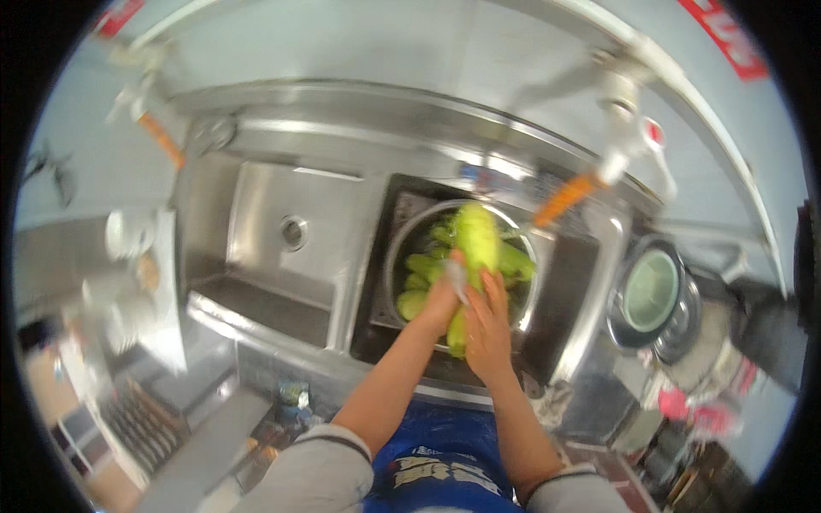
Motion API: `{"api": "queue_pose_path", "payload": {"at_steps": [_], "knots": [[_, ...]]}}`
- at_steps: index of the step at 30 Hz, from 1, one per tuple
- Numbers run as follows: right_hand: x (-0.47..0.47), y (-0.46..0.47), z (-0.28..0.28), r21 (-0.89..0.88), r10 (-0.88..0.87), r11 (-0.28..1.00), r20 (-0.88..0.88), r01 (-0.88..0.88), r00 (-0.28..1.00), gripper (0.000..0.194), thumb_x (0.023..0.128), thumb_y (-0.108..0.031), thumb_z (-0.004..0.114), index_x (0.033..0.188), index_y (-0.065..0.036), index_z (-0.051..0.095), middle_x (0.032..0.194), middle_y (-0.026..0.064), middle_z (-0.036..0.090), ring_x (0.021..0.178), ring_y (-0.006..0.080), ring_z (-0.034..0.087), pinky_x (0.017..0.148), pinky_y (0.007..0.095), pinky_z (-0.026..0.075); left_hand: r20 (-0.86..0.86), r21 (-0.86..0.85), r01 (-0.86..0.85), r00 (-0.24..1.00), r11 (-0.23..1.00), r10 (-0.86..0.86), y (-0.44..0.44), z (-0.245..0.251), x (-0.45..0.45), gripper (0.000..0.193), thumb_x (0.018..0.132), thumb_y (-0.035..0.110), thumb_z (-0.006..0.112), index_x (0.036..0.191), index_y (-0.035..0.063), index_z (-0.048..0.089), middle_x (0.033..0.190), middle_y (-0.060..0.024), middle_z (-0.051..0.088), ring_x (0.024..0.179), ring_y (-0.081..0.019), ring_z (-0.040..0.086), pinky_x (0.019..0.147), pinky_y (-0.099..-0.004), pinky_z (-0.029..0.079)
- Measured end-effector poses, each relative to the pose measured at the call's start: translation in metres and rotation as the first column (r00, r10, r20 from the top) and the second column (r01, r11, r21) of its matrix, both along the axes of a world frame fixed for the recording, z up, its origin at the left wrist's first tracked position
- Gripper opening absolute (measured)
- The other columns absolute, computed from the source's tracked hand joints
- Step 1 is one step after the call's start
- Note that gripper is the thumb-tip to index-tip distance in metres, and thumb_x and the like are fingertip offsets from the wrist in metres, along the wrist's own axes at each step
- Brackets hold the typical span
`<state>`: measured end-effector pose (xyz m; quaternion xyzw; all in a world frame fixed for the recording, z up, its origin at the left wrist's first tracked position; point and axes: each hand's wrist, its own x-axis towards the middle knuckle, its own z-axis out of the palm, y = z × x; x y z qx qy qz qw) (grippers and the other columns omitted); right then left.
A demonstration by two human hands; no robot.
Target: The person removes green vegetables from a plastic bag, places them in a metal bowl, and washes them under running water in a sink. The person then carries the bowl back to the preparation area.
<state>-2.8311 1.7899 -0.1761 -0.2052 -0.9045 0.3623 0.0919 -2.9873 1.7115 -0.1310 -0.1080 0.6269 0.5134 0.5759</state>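
Observation:
A round metal basin (389, 256) stands in the right-hand sink bowl, holding several green elongated vegetables (420, 264) that look wet. Across it points a large, light-green elongated vegetable, perhaps a gourd (476, 237), blurred by motion. My right hand (489, 327) grips its near end from the right side. On the left side, my left hand (441, 296) presses close to the same gourd. A small whitish object (458, 279) shows in the left hand's grasp, too blurred to name. Another green vegetable (457, 333) sticks out over the basin's near rim between my wrists.
Left of the basin lies a second steel sink bowl (276, 256) with a drain (294, 232). A white tap with an orange hose (571, 197) hangs at the right; another orange hose (161, 140) is at far left. Stacked bowls (651, 292) stand to the right.

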Motion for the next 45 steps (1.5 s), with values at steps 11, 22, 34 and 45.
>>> {"api": "queue_pose_path", "payload": {"at_steps": [11,22,34,45], "knots": [[-0.071,0.025,0.082,-0.336,-0.085,0.942,-0.172,0.023,0.981,0.038,0.111,-0.015,0.056,0.147,-0.005,0.065,0.165,0.0228,0.047,0.158,0.0386,0.037,0.13,0.0492,0.029,0.159,0.077,-0.267,0.955,0.961,0.252,0.001,0.007,0.011,0.08,0.112,0.064,0.044,0.173,0.0152,0.028,0.158,-0.0155,0.054,0.142,-0.0262,0.055,0.114,-0.039,0.048],[-0.11,0.074,0.079,-0.42,-0.077,0.907,-0.221,-0.023,0.972,0.036,0.112,-0.023,0.058,0.139,-0.002,0.069,0.162,0.0245,0.05,0.148,0.0352,0.053,0.12,0.0405,0.043,0.068,0.278,-0.24,0.971,0.93,0.231,0.005,0.024,0.019,0.064,0.113,0.063,0.041,0.156,0.0156,0.049,0.117,-0.011,0.069,0.088,-0.0249,0.072,0.078,-0.0414,0.062],[-0.063,0.052,0.089,-0.281,-0.171,0.949,-0.085,0.141,0.982,0.033,0.109,-0.025,0.06,0.136,-0.01,0.073,0.153,0.017,0.061,0.15,0.035,0.049,0.123,0.0439,0.041,0.049,0.253,-0.095,0.995,0.963,0.086,0.0,0.033,0.044,0.083,0.111,0.07,0.036,0.166,0.0079,0.034,0.114,-0.0158,0.069,0.073,-0.0237,0.071,0.063,-0.04,0.061],[-0.008,-0.009,0.109,-0.221,0.066,0.972,-0.094,-0.085,0.993,0.027,0.105,-0.01,0.062,0.128,-0.009,0.077,0.163,0.0148,0.053,0.159,0.0461,0.033,0.129,0.0564,0.029,0.329,0.241,-0.402,0.89,0.883,0.316,-0.002,0.002,0.016,0.067,0.114,0.057,0.045,0.169,0.0206,0.037,0.148,-0.0135,0.061,0.132,-0.0249,0.062,0.106,-0.0429,0.056]]}}
